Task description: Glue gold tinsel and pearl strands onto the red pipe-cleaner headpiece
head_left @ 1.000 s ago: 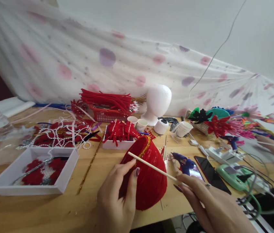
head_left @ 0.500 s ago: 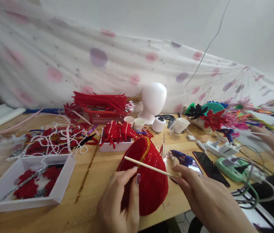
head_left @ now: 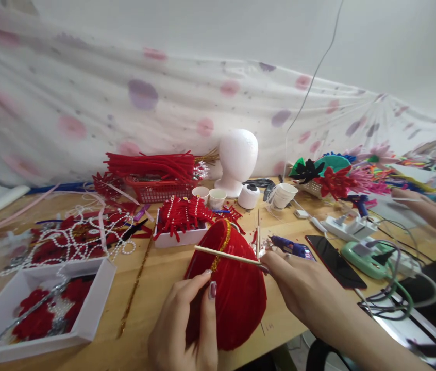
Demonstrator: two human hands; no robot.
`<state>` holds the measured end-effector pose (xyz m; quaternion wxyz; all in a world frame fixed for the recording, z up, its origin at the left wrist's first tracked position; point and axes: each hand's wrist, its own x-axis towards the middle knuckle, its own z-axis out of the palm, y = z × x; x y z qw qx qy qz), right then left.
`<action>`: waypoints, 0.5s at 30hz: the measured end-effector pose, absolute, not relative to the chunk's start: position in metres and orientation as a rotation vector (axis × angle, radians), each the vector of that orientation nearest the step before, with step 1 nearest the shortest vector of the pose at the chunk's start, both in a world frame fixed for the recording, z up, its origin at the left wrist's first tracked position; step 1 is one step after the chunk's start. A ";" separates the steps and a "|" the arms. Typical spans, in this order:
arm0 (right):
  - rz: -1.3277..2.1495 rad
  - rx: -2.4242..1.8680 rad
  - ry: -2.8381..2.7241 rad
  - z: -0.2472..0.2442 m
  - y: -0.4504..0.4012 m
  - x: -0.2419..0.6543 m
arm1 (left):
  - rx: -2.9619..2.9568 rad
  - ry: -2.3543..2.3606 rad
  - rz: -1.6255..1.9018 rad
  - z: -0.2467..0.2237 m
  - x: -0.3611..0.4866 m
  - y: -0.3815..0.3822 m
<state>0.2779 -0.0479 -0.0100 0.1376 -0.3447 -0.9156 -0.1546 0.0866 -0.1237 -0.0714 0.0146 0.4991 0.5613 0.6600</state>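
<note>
Red velvet piece (head_left: 243,304) sits at the near edge of the tabletop (head_left: 167,275), between both hands, gold trim (head_left: 225,242) along its rim. Bare wood runs left of it, crossed by a gold tinsel strand (head_left: 135,288), out to the white tray (head_left: 104,301). Far side tighter: small white box (head_left: 189,238) just behind the piece, foam head (head_left: 238,157) further back. Right side crowded: glue gun (head_left: 290,246) just beyond the right hand, phone (head_left: 334,261) near, then power strip (head_left: 351,226).

Left hand (head_left: 185,322) comes up from below, thumb and fingers clamped on the piece near the trim. Right hand (head_left: 297,281) reaches in from lower right, forearm slanting, fingertips pinched together on one end of a pale stick (head_left: 228,255). Stick spans across the piece, nearly level; contact unclear.
</note>
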 end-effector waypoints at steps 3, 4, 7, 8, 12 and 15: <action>-0.422 -1.038 -2.652 -0.013 -0.039 0.279 | 1.515 1.765 2.073 -0.072 0.086 -0.124; -0.410 -1.059 -2.647 -0.013 -0.036 0.279 | 1.502 1.770 2.081 -0.072 0.086 -0.124; -0.376 -1.100 -2.628 -0.012 -0.027 0.279 | 1.474 1.773 2.109 -0.072 0.086 -0.123; -0.368 -1.102 -2.623 -0.012 -0.023 0.278 | 1.471 1.770 2.120 -0.072 0.086 -0.123; -0.330 -1.159 -2.584 -0.009 -0.008 0.277 | 1.399 1.739 2.170 -0.073 0.085 -0.122; -0.301 -1.207 -2.519 -0.006 -0.006 0.278 | 1.298 1.763 2.180 -0.076 0.084 -0.123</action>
